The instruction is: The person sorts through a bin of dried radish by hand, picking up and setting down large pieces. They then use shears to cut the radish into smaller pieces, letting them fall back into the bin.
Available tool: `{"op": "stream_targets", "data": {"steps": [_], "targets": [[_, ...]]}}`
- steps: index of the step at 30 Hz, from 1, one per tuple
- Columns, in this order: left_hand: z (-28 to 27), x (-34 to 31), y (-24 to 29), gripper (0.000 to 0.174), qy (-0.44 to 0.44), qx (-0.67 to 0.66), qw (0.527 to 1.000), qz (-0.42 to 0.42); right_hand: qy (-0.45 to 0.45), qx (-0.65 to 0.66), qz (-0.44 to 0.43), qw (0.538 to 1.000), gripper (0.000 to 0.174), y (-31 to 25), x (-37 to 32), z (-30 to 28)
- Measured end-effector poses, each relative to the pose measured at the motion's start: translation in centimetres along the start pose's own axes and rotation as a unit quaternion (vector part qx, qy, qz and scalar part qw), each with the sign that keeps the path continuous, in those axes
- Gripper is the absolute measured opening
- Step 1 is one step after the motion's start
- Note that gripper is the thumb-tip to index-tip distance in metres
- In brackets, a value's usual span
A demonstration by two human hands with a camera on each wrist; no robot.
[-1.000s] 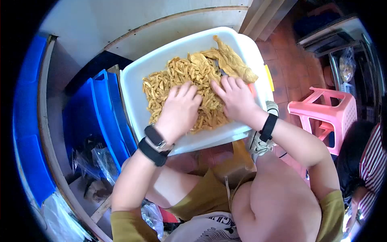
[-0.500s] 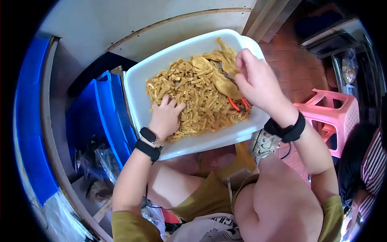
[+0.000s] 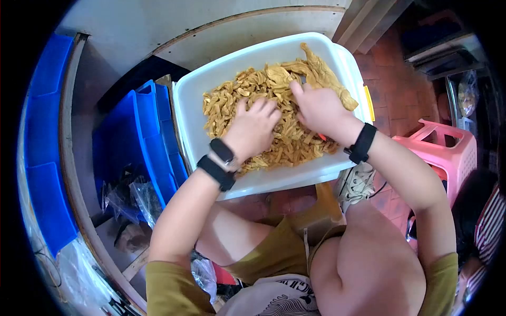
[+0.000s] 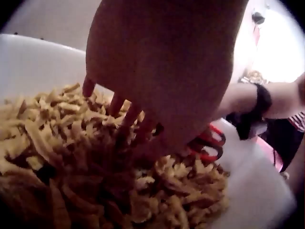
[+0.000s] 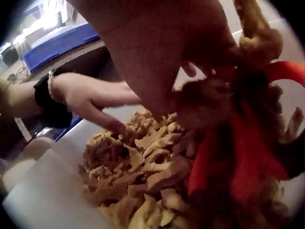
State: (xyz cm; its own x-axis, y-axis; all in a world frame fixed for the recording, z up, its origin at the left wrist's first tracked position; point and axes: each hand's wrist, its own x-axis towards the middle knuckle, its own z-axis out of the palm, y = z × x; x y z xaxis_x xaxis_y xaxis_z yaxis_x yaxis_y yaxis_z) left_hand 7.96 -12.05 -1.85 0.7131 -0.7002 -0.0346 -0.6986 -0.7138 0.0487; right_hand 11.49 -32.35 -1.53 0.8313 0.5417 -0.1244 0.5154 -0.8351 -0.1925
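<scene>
A white plastic tub (image 3: 279, 178) holds a heap of yellow-brown food strips (image 3: 226, 102). My left hand (image 3: 252, 129) rests on the heap's middle, palm down; the left wrist view has its fingers reaching down into the strips. At the heap's right side is my right hand (image 3: 326, 111), one finger pointing forward and the others bent under, beside a large uncut piece (image 3: 322, 71). Red-handled scissors (image 5: 248, 157) lie under and beside this hand, mostly covered in the head view. Whether its bent fingers hold a piece, I cannot tell.
Blue plastic bins (image 3: 124, 139) stand left of the tub, with a pale wall panel (image 3: 221, 31) behind it. To the right are a pink stool (image 3: 448, 150) and tiled floor (image 3: 392, 89). My knees are below the tub's near edge; another person's striped sleeve (image 3: 490, 226) shows at far right.
My right hand lifted up and right over the large piece, then came back down to the heap's right side. My left hand shifted toward the near left, then returned to the middle.
</scene>
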Motion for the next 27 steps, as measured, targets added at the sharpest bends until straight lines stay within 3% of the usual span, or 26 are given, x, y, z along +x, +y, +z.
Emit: {"op": "stream_targets", "data": {"steps": [1,3,5,9,15,17,19,21,23,25,27], "targets": [[0.9,0.5,0.1,0.044,-0.070,-0.048,0.996,-0.031,0.003,0.070,0.019,0.997,0.038,0.1,0.1,-0.6],[1.9,0.1,-0.2,0.047,-0.103,-0.103,0.987,-0.070,0.049,0.116,0.054,0.991,0.036,0.5,0.1,-2.1],[2.1,-0.9,-1.2,0.047,-0.134,-0.076,0.986,-0.069,0.106,0.160,0.104,0.976,0.034,0.8,-0.1,-4.3],[1.5,-2.6,-1.5,0.045,-0.189,-0.005,0.979,-0.071,0.248,0.074,0.024,0.966,0.036,2.0,-0.4,-7.4],[0.1,-4.8,-1.9,0.034,-0.208,0.018,0.972,-0.106,0.226,-0.073,0.009,0.971,0.037,3.7,-0.8,-6.7],[-0.1,-5.5,-2.5,0.034,-0.218,0.036,0.970,-0.098,0.191,-0.192,-0.036,0.962,0.035,5.0,-1.0,-3.7],[-0.8,-5.3,-2.9,0.033,-0.250,0.022,0.963,-0.099,0.141,-0.203,-0.030,0.968,0.034,4.9,-1.7,-2.3],[-1.5,-5.0,-2.9,0.028,-0.219,0.014,0.970,-0.103,0.142,-0.188,-0.079,0.969,0.036,4.9,-2.0,-1.8],[-1.1,-3.8,-2.1,0.020,-0.188,-0.007,0.976,-0.112,0.125,-0.179,-0.060,0.974,0.039,4.7,-2.0,-2.0],[1.4,-2.2,-2.2,0.016,0.019,-0.001,1.000,0.006,0.090,-0.155,-0.029,0.983,0.049,4.9,-2.0,-2.1],[3.5,-1.0,-2.6,0.014,-0.007,-0.070,0.996,0.046,0.097,-0.149,-0.029,0.984,0.050,4.6,-2.0,-2.4]]}}
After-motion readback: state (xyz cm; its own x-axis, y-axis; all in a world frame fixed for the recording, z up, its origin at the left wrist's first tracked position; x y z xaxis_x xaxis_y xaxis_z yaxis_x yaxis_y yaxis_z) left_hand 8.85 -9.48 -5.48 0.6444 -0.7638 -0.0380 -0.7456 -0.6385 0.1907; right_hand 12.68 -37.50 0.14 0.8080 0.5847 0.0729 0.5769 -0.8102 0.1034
